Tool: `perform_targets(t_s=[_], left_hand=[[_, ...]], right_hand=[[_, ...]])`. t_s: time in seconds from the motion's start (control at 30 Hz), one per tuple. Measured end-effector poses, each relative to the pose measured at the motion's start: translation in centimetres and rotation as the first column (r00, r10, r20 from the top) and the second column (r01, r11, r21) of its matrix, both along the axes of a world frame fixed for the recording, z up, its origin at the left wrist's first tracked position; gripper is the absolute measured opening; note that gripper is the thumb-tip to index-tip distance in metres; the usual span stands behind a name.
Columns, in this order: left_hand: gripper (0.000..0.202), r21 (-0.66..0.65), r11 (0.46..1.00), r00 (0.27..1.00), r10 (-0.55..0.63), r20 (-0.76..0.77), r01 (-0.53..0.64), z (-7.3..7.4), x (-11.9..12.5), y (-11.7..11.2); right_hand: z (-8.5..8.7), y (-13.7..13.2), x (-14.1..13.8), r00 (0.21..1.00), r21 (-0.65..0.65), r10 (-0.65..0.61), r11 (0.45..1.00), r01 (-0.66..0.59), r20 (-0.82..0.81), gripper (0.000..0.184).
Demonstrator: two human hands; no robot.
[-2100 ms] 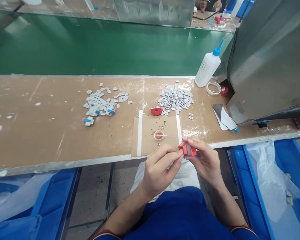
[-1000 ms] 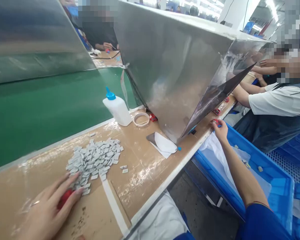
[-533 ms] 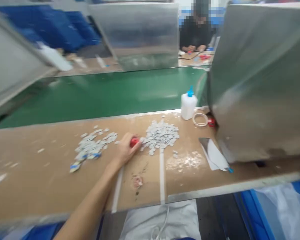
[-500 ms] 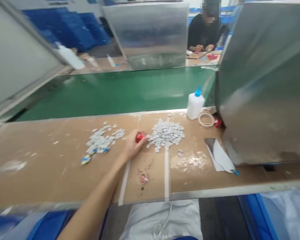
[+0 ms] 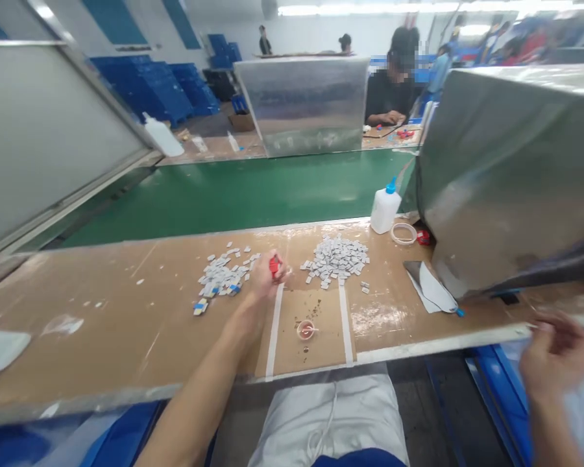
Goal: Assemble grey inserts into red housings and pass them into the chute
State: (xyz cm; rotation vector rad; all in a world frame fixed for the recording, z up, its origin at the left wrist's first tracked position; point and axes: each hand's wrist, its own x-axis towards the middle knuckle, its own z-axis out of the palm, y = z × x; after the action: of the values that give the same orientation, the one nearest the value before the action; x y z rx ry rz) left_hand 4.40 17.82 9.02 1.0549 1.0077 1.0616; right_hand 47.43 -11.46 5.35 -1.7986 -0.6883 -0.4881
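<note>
My left hand rests on the table between two heaps of small grey-white pieces, shut around a red plastic part that it largely hides. One heap lies left of that hand, with a few blue-and-yellow marked pieces at its edge. The other heap lies to its right. My right hand is blurred, off the front table edge at the far right, above a blue bin. Its fingers are close together, and I cannot tell whether they hold anything.
A cardboard mat edged with white tape holds a small cup. Further right stand a glue bottle, a tape roll, a white sheet and a metal partition. A green conveyor runs behind the table.
The view has swung back from the right and tilted up. My right hand has returned into view at the lower right. My left hand still has the red part, now nearer the mat.
</note>
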Motion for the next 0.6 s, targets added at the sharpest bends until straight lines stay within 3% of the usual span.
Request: perform_targets(t_s=[0.07,0.13,0.17,0.23,0.3,0.33,0.4,0.47,0.53,0.6], left_hand=[[0.042,0.025,0.999,0.999,-0.048,0.013,0.047,1.7,-0.1,-1.5],[0.041,0.04,0.996,0.997,-0.082,0.012,0.082,2.7,0.0,-3.4],[0.041,0.028,0.992,0.993,-0.12,-0.001,0.12,2.8,0.1,-4.5],[0.045,-0.036,0.966,0.966,-0.258,-0.015,0.257,2.3,0.5,-7.2],[0.051,-0.097,0.912,0.918,-0.396,0.036,0.398,1.5,1.3,-10.7],[0.053,-0.108,0.894,0.9,-0.428,0.086,0.436,1.1,1.7,-12.5],[0.051,-0.106,0.888,0.884,-0.419,0.208,0.447,0.4,2.8,-16.1],[0.046,-0.107,0.894,0.869,-0.386,0.311,0.435,-0.3,3.6,-18.7],[0.045,-0.09,0.892,0.851,-0.386,0.355,0.442,-1.2,3.7,-20.2],[0.051,-0.013,0.909,0.867,-0.393,0.308,0.417,-2.1,3.1,-20.8]], right_hand=[[-1.6,0.4,-3.7,0.987,-0.061,0.163,0.985,-0.163,-0.003,0.044],[-1.4,0.5,-8.8,0.935,-0.05,0.353,0.934,-0.354,-0.021,0.027],[-0.9,0.7,-11.6,0.877,-0.058,0.479,0.875,-0.481,-0.037,0.02],[0.6,1.4,-17.0,0.679,-0.041,0.731,0.678,-0.734,-0.062,0.022],[1.8,2.1,-21.3,0.485,-0.05,0.871,0.482,-0.875,-0.082,0.037],[2.2,2.3,-22.8,0.43,-0.067,0.899,0.426,-0.902,-0.079,0.047],[2.6,2.4,-24.8,0.414,-0.116,0.909,0.407,-0.906,-0.041,0.06],[2.6,2.2,-25.4,0.455,-0.139,0.89,0.453,-0.881,0.017,0.055],[2.5,2.2,-25.5,0.5,-0.146,0.864,0.504,-0.851,0.061,0.045],[2.3,2.3,-25.6,0.531,-0.182,0.843,0.538,-0.823,0.087,0.039]])
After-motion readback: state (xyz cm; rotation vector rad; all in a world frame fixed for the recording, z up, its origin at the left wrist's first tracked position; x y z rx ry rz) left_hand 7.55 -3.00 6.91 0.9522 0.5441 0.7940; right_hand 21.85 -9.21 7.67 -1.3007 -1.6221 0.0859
